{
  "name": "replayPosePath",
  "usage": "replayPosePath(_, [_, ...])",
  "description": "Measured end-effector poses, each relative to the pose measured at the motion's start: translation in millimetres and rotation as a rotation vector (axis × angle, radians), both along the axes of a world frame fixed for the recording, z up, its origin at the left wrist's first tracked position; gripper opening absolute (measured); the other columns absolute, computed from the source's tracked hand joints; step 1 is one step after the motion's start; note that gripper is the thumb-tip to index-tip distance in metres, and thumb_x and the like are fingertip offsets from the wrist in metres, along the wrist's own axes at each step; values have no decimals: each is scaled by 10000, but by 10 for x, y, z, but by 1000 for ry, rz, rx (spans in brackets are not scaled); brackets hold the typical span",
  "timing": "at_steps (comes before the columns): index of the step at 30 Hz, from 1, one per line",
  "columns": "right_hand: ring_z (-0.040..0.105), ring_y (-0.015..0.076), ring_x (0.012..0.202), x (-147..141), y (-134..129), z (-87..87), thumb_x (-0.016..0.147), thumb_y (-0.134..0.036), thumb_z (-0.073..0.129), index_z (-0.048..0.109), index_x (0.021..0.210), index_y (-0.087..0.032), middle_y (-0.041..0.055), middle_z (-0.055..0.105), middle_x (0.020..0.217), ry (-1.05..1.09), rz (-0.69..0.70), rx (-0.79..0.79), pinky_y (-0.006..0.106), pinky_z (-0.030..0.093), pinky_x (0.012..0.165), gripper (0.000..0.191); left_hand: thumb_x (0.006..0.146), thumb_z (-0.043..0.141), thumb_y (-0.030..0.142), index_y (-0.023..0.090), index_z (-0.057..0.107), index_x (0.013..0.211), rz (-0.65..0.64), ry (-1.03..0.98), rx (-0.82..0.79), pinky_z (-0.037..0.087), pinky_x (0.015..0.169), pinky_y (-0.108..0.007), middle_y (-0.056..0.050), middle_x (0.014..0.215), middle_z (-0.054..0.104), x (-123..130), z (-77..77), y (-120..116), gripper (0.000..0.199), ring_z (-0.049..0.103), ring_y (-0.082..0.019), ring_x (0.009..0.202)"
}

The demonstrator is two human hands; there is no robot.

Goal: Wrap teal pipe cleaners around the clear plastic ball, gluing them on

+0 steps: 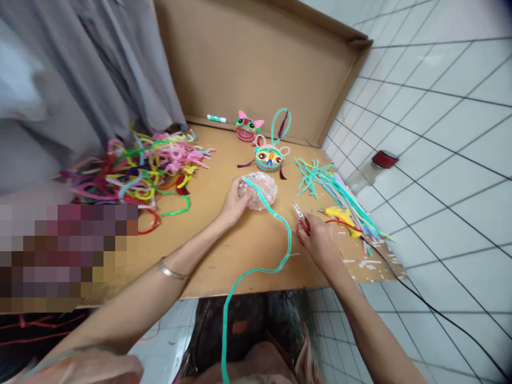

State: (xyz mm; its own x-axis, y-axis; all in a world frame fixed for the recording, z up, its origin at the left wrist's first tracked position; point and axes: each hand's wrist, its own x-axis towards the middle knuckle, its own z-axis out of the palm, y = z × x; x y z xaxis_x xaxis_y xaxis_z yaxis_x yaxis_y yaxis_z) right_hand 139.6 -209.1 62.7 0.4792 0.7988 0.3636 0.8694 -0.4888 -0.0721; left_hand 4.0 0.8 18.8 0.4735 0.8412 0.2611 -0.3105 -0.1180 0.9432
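Note:
My left hand (pixel 235 205) is closed around the side of a clear, shiny plastic ball (pixel 267 188) above the table. A long turquoise pipe cleaner (pixel 288 234) lies across the ball, curves over the table and hangs down past its front edge. With my right hand (pixel 323 241) I grip small scissors (pixel 303 226) with red handles, their blades pointing away from me. Just right of that hand lies a yellow glue gun (pixel 342 216). Behind the ball stands a turquoise ball with a decorated animal face (pixel 269 158), bearing pink loops and dark tassels.
A tangled heap of colourful pipe cleaners (pixel 160 165) covers the left side. Straight turquoise ones (pixel 344 194) lie at the right. At the back are a red-mouthed figure (pixel 247 127), a white-and-green tube (pixel 216 118) and a cardboard wall (pixel 260 64). A black cord (pixel 416 290) crosses the right edge.

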Motion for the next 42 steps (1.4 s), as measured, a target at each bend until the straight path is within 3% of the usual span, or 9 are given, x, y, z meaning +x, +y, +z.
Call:
replayPosePath(2, [683, 226, 755, -6, -166, -90, 860, -203, 610, 674, 1073, -175, 105, 762, 891, 60, -82, -108, 281, 379, 623, 225, 674, 769, 496, 228, 597, 1150, 14, 102, 122, 403, 1115, -510, -106, 1231, 646, -16, 19, -21, 573, 581, -337, 1215])
replayPosePath(5, [683, 224, 795, -56, -316, -200, 870, -191, 602, 647, 1085, -178, 94, 756, 914, 133, -107, -140, 279, 398, 640, 220, 668, 776, 471, 243, 575, 1232, -8, 211, 268, 377, 1143, -530, -114, 1331, 600, -34, 26, -46, 641, 547, -337, 1272])
replayPosePath(10, [671, 220, 927, -21, -494, -234, 949, -187, 478, 675, 1036, -166, 119, 737, 1006, 125, -32, 90, 303, 474, 795, 217, 702, 770, 446, 302, 553, 1289, -16, 297, 415, 374, 1147, -555, -92, 1380, 568, -77, 5, -25, 642, 530, -335, 1291])
replayPosePath(14, [654, 242, 1004, 169, -703, -209, 973, -180, 386, 686, 1082, -146, 144, 726, 1064, 49, -89, 266, 356, 485, 883, 321, 692, 780, 427, 295, 549, 1304, -23, 340, 497, 377, 1148, -556, -100, 1379, 557, -92, -19, -8, 667, 527, -351, 1291])
replayPosePath(20, [666, 244, 979, 178, -712, -269, 931, -139, 419, 700, 1093, -153, 130, 735, 1102, 203, -64, 34, 339, 483, 821, 324, 697, 767, 431, 286, 542, 1320, -46, 388, 555, 401, 1130, -535, -100, 1351, 567, -91, -28, -56, 678, 548, -341, 1256])
replayPosePath(25, [646, 227, 803, 68, -641, -280, 942, -146, 456, 721, 969, -171, 121, 707, 1007, 180, -212, -164, 314, 397, 633, 267, 713, 750, 441, 271, 518, 1349, -77, 405, 597, 421, 1109, -509, -104, 1326, 569, -96, 5, -91, 699, 546, -333, 1254])
replayPosePath(33, [595, 230, 680, 152, -609, -238, 983, -194, 395, 617, 1009, -135, 110, 668, 775, 209, -404, -32, 307, 300, 583, 231, 760, 674, 450, 228, 467, 1399, -108, 499, 747, 424, 1094, -515, -105, 1360, 543, -111, 85, -156, 707, 527, -308, 1270])
replayPosePath(36, [599, 240, 718, 244, -605, -272, 971, -185, 380, 611, 1021, -131, 138, 674, 841, 117, -319, 101, 321, 346, 611, 243, 772, 665, 467, 227, 461, 1403, -113, 497, 762, 432, 1089, -507, -112, 1372, 537, -116, 88, -165, 705, 526, -305, 1275])
replayPosePath(42, [614, 228, 855, 254, -516, -179, 993, -229, 380, 640, 959, -180, 95, 644, 904, 29, 98, 449, 361, 481, 759, 266, 773, 698, 439, 214, 456, 1410, -157, 436, 843, 422, 1106, -510, -138, 1388, 530, -106, 71, -162, 717, 519, -311, 1297])
